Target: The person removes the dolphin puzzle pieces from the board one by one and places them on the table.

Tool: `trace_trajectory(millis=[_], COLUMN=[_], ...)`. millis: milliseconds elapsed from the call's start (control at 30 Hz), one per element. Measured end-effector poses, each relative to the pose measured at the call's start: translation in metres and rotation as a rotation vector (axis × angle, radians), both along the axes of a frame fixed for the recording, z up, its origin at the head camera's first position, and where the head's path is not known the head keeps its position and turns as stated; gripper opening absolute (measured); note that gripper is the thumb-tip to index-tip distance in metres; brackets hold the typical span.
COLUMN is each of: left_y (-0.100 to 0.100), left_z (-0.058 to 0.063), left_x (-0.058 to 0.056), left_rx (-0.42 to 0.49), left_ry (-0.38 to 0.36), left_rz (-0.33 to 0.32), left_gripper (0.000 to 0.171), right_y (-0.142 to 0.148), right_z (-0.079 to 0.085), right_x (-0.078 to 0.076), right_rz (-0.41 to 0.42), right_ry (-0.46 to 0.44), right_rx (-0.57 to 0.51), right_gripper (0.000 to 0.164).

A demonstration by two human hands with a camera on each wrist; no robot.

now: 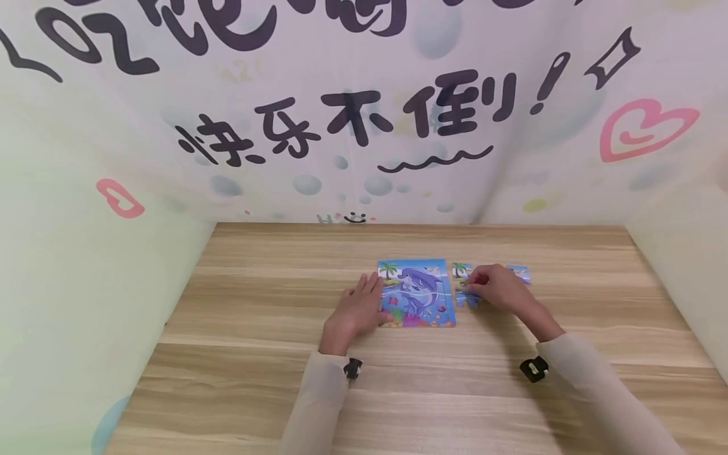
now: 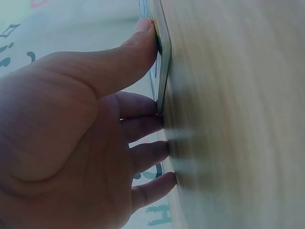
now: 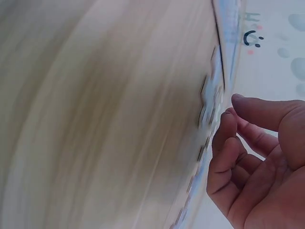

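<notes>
A square dolphin jigsaw puzzle [image 1: 419, 287] lies flat on the wooden table. My left hand [image 1: 357, 306] rests at its left side with fingers fairly straight, thumb on the lower left corner. In the left wrist view, the thumb [image 2: 143, 36] touches the board's face beside its thin edge [image 2: 165, 71]. Just right of the board, my right hand [image 1: 500, 287] is over loose jigsaw pieces, thumb and index fingertips close together. One palm-tree piece [image 1: 459, 270] and a blue piece [image 1: 467, 299] show beside those fingertips. I cannot tell whether a piece is between them.
Another blue jigsaw piece [image 1: 520, 273] lies beyond my right hand. The wood-grain table [image 1: 273, 303] ends at a white printed cloth [image 1: 318, 126] at the back. Pale walls stand at the left [image 1: 85, 272] and right [image 1: 682, 234].
</notes>
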State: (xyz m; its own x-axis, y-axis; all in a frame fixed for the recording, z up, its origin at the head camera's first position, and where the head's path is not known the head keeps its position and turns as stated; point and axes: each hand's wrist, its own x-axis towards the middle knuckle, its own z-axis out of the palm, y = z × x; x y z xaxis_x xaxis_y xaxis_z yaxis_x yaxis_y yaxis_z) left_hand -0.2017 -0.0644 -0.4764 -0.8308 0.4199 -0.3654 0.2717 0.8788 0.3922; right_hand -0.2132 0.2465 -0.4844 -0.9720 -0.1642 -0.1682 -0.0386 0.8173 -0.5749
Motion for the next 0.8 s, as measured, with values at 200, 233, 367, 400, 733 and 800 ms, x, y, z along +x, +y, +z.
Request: trace_trajectory(millis=[200, 233, 367, 400, 733, 800], left_y=[0.001, 0.001, 0.001, 0.001, 0.0, 0.0], left_z=[0.0, 0.0, 0.0, 0.0, -0.002, -0.002], left_x=[0.001, 0.001, 0.001, 0.001, 0.0, 0.0], left_rx=[-0.017, -0.018, -0.022, -0.02, -0.022, -0.021], left_ry=[0.004, 0.005, 0.006, 0.005, 0.01, 0.014], left_rz=[-0.001, -0.001, -0.001, 0.001, 0.002, 0.001], left_gripper=[0.085, 0.085, 0.084, 0.084, 0.085, 0.085], right_y=[-0.023, -0.027, -0.046, -0.051, -0.081, -0.084], right_z=[0.0, 0.0, 0.0, 0.0, -0.001, -0.002], right_x=[-0.002, -0.002, -0.003, -0.004, -0.01, -0.011], right_rz=[0.026, 0.034, 0.071, 0.086, 0.156, 0.154], right_ry=[0.007, 0.003, 0.0, 0.01, -0.018, -0.022], right_rx=[-0.065, -0.079, -0.098, -0.089, -0.049, -0.037], right_gripper=[0.019, 0.021, 0.026, 0.027, 0.039, 0.038])
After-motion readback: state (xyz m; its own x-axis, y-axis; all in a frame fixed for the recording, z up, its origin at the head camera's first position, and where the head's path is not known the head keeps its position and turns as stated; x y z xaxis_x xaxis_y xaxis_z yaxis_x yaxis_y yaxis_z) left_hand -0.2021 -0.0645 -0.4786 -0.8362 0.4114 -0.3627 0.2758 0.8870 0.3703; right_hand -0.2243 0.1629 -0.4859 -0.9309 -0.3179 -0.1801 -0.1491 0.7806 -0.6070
